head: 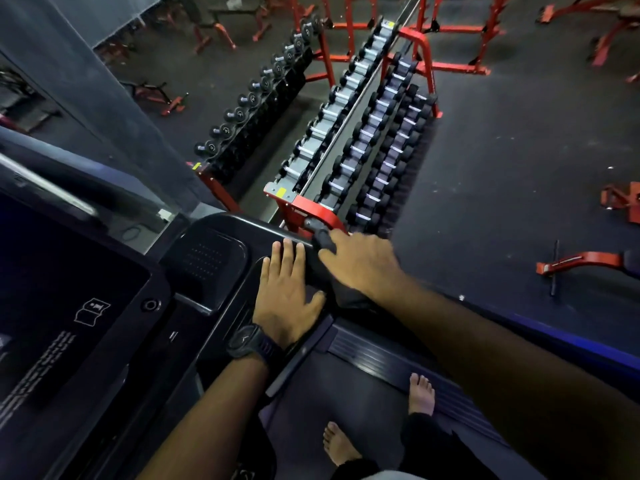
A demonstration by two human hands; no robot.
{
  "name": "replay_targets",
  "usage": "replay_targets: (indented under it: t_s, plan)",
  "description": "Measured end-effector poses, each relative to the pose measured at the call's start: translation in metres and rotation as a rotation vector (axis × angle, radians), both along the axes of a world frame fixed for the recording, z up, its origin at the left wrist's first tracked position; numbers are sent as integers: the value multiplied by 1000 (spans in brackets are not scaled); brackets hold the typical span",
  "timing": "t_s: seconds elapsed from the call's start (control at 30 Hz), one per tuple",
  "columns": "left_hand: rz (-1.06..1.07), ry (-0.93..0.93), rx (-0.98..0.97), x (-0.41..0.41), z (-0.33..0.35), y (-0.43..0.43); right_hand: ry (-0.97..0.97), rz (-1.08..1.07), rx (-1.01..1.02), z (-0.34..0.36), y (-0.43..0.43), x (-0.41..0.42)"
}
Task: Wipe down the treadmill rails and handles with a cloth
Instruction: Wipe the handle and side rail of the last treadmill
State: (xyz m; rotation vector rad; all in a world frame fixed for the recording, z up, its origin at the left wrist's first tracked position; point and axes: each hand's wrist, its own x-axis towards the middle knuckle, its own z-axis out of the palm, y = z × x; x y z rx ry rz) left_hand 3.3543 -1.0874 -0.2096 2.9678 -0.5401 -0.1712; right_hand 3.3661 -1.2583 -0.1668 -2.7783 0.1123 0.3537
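One cloth (346, 294) under right hand (363, 261), beside left hand (287, 299)

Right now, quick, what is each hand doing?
Left hand: open, lying flat on the treadmill console.
Right hand: closed, fingers curled round a dark cloth on the handle.

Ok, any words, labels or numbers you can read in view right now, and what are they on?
"i" inside a booklet symbol, on the treadmill console, faint.
The lines of print below it: too blurred to read.
The numbers on the dumbbell ends: too blurred.
The yellow stickers on the red rack: too small.
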Motion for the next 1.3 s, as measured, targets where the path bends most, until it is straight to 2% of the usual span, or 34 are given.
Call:
replay_targets:
  t_s: [0.07, 0.13, 0.23, 0.3, 0.4, 0.47, 0.53, 0.6, 0.67, 0.8, 0.83, 0.9, 0.97, 1.07, 1.17, 1.23, 1.3]
  plan:
    - [-9, -4, 42, -3, 1, -4, 106, -95, 64, 0, -15, 3]
    - [0, -9, 50, -4, 0, -6, 54, -121, -1, -3, -18, -12]
    - [-5, 3, 24, -4, 0, -7, -123, 63, -163, -5, -2, -36]
    - [-10, 24, 21, -5, 1, -7, -122, 127, -123, -3, -1, -27]
    - [-4, 47, 53, -8, 6, -13, 81, 4, 77, -4, -18, 5]
    - [1, 42, 72, -12, 8, -17, 176, -90, 137, -4, -29, 7]
    - [18, 31, 69, -13, 7, -19, 99, -75, 74, -4, -27, -9]
    - [40, 12, 46, -14, 4, -22, -54, 45, -25, -4, -20, -27]
    - [45, 1, 38, -14, 3, -26, -90, 116, -22, -3, -19, -26]
    - [30, 26, 74, -18, 7, -34, 164, -32, 171, -3, -40, -2]
    - [28, 29, 78, -19, 7, -34, 159, -42, 152, -2, -41, -8]
    - [24, 20, 65, -19, 6, -35, 25, -13, 20, -1, -36, -31]
    - [14, -2, 42, -18, 4, -35, -68, 89, -99, 2, -28, -46]
    - [-26, -14, 27, -19, 1, -34, -43, 96, 22, 1, -32, -29]
    - [-31, -15, 72, -20, 2, -36, 145, -97, 166, -3, -50, -15]
    - [-29, -19, 113, -20, 2, -38, 119, -151, 25, -4, -48, -31]
    - [-25, -43, 129, -20, -1, -39, -24, -78, -134, -1, -33, -51]
